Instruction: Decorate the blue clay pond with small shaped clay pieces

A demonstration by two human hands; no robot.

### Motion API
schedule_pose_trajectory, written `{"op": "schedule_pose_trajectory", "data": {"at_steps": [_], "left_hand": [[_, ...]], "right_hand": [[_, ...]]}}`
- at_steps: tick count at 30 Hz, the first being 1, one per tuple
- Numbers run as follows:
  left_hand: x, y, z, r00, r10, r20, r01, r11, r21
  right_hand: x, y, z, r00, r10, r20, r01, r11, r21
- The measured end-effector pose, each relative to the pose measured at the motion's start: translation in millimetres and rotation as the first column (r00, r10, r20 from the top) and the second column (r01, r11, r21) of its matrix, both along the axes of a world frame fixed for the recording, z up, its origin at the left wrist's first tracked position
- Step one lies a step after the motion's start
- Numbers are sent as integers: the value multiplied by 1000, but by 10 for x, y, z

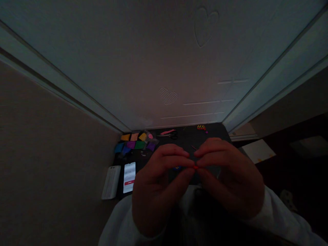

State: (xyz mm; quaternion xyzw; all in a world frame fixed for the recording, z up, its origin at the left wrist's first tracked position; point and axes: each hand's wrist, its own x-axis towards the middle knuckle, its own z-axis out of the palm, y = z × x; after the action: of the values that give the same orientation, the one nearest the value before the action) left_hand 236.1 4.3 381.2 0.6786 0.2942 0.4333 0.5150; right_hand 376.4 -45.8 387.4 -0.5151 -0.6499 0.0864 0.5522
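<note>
Above the dark tabletop, my left hand (164, 184) and my right hand (228, 177) meet fingertip to fingertip. Both are closed in a pinch, thumb against forefinger, on one small red piece (196, 167). Most of that piece is covered by the fingers, so its full shape is hidden. Partly behind my left fingers lies a small blue item with yellow bits (177, 168). A thin pinkish stick (194, 147) shows beyond the gap between my hands.
Coloured packets (139, 145) lie at the table's (212, 135) back left, near scissors (170, 135) and a pink strip (167, 131). A lit phone (129, 177) and a white device (111, 182) sit at left. Yellow-dotted pieces (201, 127) are at back right. A white panel (143, 68) rises behind.
</note>
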Motion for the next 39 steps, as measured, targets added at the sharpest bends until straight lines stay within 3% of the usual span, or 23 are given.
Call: {"op": "schedule_pose_trajectory", "data": {"at_steps": [20,27,39], "left_hand": [[15,-3,-17,999,10,42,-10,1000,-8],[21,-2,-9,1000,20,22,-21,998,58],[15,-6,-7,1000,25,14,-26,998,54]], "right_hand": [[-3,-8,-20,998,40,-44,-41,999,-9],[-9,8,-16,994,84,-74,-85,996,-8],[1,4,11,999,47,-16,-47,999,18]]}}
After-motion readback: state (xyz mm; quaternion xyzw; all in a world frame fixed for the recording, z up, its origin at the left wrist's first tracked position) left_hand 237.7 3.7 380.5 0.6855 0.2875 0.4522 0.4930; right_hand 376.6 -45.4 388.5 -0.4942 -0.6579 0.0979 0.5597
